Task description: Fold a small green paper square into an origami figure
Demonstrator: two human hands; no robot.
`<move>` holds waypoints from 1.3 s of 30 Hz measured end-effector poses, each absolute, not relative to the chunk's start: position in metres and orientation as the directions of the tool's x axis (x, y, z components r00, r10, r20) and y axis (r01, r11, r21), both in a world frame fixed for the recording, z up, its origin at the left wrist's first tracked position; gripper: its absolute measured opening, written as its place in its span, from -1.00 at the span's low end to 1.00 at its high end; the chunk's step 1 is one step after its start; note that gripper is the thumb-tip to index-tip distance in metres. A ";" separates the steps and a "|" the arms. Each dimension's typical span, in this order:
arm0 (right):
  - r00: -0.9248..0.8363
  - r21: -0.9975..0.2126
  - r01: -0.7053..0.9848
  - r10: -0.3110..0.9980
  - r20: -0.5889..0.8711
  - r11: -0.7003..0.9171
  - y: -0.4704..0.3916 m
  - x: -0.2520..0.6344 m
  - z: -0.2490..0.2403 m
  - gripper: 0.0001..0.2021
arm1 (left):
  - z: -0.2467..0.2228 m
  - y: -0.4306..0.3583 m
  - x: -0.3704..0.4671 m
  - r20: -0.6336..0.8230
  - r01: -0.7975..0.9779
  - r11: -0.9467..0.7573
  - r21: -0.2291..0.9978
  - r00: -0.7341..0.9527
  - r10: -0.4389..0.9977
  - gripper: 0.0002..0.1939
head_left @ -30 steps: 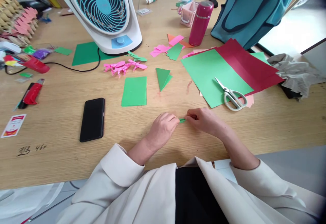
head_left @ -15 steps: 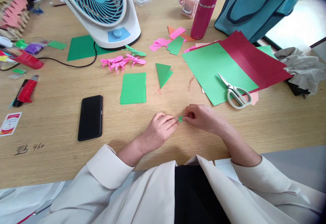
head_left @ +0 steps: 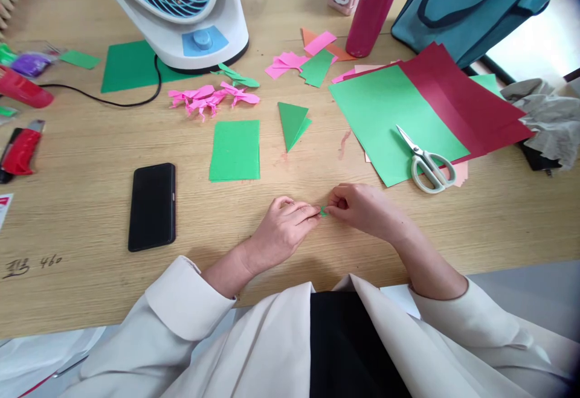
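Observation:
Between my fingertips shows a small piece of green paper point(head_left: 322, 211), mostly covered by the fingers, so its folds cannot be made out. My left hand point(head_left: 287, 226) is closed on its left side, fingers together near the table top. From the right, my right hand point(head_left: 362, 209) pinches the other side between thumb and forefinger. Just beyond the hands lie a stack of green paper rectangles point(head_left: 234, 150) and a folded green paper triangle point(head_left: 292, 123). Folded pink paper figures point(head_left: 212, 99) lie farther back, with a green folded figure point(head_left: 238, 77) behind them.
Scissors point(head_left: 426, 162) rest on a large green sheet point(head_left: 389, 114) over red sheets point(head_left: 471, 108) at right. A black phone point(head_left: 151, 206) lies at left. A fan point(head_left: 203, 41), a red flask point(head_left: 376, 8) and a blue bag point(head_left: 471, 11) stand at the back. A cutter point(head_left: 22, 150) lies far left.
The view has tilted down and come slightly closer, so the fan top leaves the picture. Both hands keep nearly the same hold on the green paper piece, less of which shows.

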State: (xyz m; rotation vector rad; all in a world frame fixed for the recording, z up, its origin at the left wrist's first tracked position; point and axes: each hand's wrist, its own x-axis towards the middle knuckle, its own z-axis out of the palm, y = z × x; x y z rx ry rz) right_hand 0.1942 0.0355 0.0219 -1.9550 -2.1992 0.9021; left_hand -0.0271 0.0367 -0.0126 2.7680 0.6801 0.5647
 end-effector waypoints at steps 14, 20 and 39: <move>-0.230 -0.453 0.887 0.936 -0.267 0.088 0.027 0.195 0.018 -0.89 | -0.011 0.036 -0.026 0.289 0.415 -0.859 0.299 0.819 0.496 -0.73; -0.129 -0.428 0.904 0.965 -0.227 0.020 0.019 0.186 0.018 -0.90 | -0.013 0.036 -0.025 0.270 0.422 -0.859 0.290 0.825 0.496 -0.73; -0.159 -0.486 0.871 0.979 -0.127 0.078 0.011 0.186 0.010 -0.90 | -0.015 0.037 -0.025 0.284 0.405 -0.873 0.270 0.833 0.474 -0.73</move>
